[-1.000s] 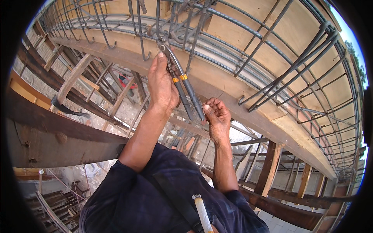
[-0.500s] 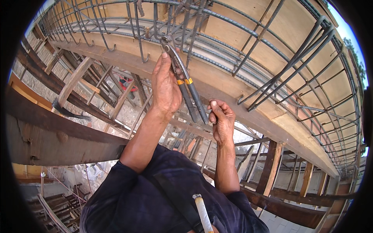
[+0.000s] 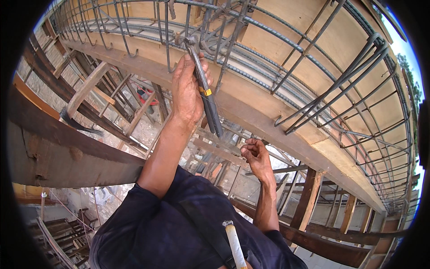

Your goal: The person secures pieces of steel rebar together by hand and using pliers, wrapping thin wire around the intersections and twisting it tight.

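Note:
My left hand (image 3: 186,92) is raised and shut on a pair of long dark pincers (image 3: 206,94) with a yellow band on the handles. The pincer jaws touch the rebar cage (image 3: 251,54) where the bars cross above a curved wooden form board (image 3: 251,105). My right hand (image 3: 256,157) hangs lower, below the pincer handles and apart from them. Its fingers are curled in; I cannot tell if a thin wire is in them.
Hooked rebar stirrups (image 3: 331,85) run along the curved form to the right. Wooden props and braces (image 3: 89,89) stand at the left, and a dark beam (image 3: 67,157) crosses below. A cigarette (image 3: 235,244) juts up at the bottom edge. Stacked timber (image 3: 58,233) lies far below.
My left hand has pushed the pincers higher, up to the crossing bars. My right hand has dropped away from the handles and curled its fingers in.

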`<state>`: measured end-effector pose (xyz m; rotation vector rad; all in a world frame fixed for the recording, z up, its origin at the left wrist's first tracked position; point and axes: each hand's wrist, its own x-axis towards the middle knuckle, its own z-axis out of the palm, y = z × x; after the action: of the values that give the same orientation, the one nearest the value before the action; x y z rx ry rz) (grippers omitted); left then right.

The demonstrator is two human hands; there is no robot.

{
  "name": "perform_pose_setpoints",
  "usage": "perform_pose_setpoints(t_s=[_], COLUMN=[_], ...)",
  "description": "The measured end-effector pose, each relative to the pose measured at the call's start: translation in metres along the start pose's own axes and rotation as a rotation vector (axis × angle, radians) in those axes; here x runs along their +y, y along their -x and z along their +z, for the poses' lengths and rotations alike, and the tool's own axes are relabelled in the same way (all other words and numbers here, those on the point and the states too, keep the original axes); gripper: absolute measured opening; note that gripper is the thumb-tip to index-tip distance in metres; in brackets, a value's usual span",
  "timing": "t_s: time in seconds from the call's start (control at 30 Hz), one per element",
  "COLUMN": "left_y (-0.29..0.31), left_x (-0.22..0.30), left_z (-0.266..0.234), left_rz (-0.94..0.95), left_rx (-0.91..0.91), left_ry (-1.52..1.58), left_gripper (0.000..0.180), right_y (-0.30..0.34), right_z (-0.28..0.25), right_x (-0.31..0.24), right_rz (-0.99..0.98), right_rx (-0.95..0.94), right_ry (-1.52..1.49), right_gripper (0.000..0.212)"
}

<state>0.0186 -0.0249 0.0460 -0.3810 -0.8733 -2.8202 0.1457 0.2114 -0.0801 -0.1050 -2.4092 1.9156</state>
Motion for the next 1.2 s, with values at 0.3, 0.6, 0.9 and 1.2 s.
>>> perform_pose_setpoints(t_s=[0.3,0.6,0.9,1.2], left_y=[0.026,0.010,0.016,0.020], left_x=[-0.007,0.021,0.012,0.007], left_z=[0.029,0.010,0.012,0.023], left_rz=[0.095,0.156,0.233,-0.029], left_rx=[0.005,0.025,0.044,-0.035], left_ry=[-0.437,-0.126,-0.374,-0.096], left_gripper=[0.034,0.035,0.030,0.031], right_y=[-0.012,-0.030,-0.028,-0.054], right_z=[0.057,0.073,0.077,0.073], right_x=[-0.117,-0.078,-0.114,-0.080], right_rz=[-0.858,-0.391,-0.511,-0.188], right_rx=[0.082,-0.025,0.049,-0.171], right_ry=[0.282,-0.126,0.056,-0.095], right_gripper=[0.058,0.027,0.019,0.010])
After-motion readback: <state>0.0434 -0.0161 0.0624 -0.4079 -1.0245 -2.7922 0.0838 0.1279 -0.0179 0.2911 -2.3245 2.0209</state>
